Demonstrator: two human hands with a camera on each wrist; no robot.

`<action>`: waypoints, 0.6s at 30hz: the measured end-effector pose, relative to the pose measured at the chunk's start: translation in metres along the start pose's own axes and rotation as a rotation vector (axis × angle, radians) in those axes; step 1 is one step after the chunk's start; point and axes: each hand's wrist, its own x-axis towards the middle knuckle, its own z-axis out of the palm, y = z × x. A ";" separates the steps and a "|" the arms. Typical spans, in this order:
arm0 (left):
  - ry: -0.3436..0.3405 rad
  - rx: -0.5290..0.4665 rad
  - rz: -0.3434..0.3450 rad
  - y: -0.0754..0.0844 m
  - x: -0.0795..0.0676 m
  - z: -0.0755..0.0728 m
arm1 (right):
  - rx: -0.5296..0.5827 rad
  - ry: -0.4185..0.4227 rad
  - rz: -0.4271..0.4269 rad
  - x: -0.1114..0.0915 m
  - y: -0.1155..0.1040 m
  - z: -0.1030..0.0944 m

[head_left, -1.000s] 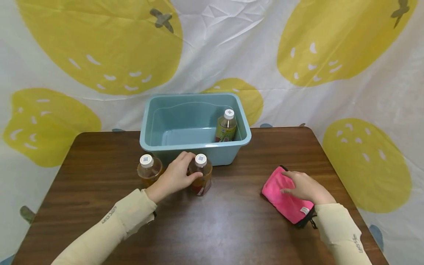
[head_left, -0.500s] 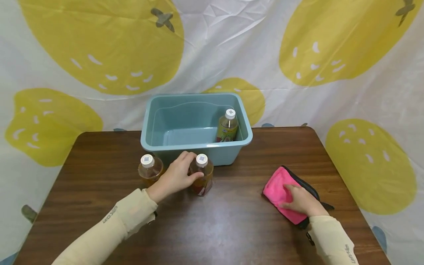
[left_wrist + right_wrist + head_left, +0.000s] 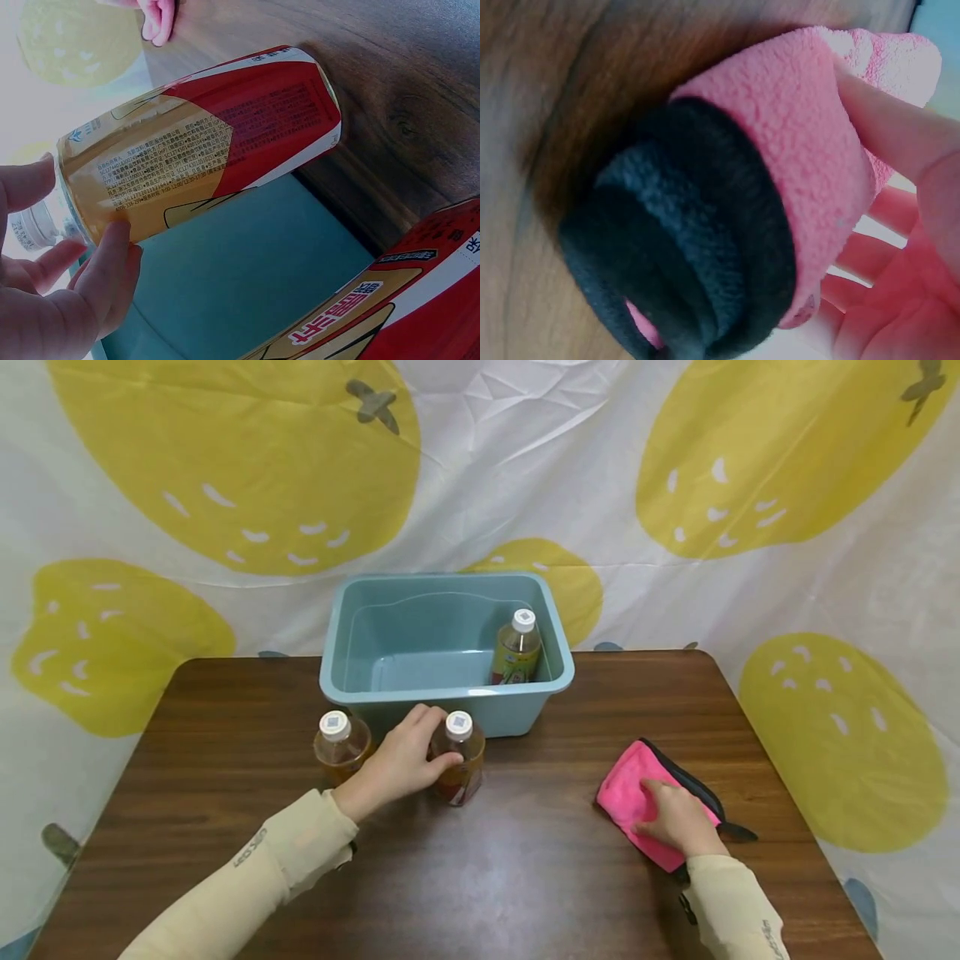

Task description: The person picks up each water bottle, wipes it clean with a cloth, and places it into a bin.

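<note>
In the head view my left hand (image 3: 401, 760) holds the upper part of a drink bottle (image 3: 467, 777) standing upright before the blue-green bin. The left wrist view shows this bottle's red and gold label (image 3: 187, 142), thumb and fingers around its shoulder just below the white cap. A second, similar bottle (image 3: 341, 753) stands to the left, partly hidden by that hand. On the right my right hand (image 3: 681, 820) grips a folded pink fleece cloth (image 3: 628, 783) with black edging. In the right wrist view the thumb presses on the cloth (image 3: 787, 112) and the fingers lie on its far side.
The blue-green plastic bin (image 3: 442, 697) sits at the back of the brown wooden table (image 3: 525, 852), against a fruit-print curtain (image 3: 480, 460). Inside its right end stands another bottle (image 3: 517, 662) with a white cap and green-yellow label.
My right hand has moved a little down and left over the cloth. The cloth's black edge and loop now show along its upper right side. My left hand stays on the bottle.
</note>
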 end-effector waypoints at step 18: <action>0.002 -0.006 0.001 0.000 0.001 -0.002 | -0.038 0.168 -0.004 -0.001 -0.003 0.008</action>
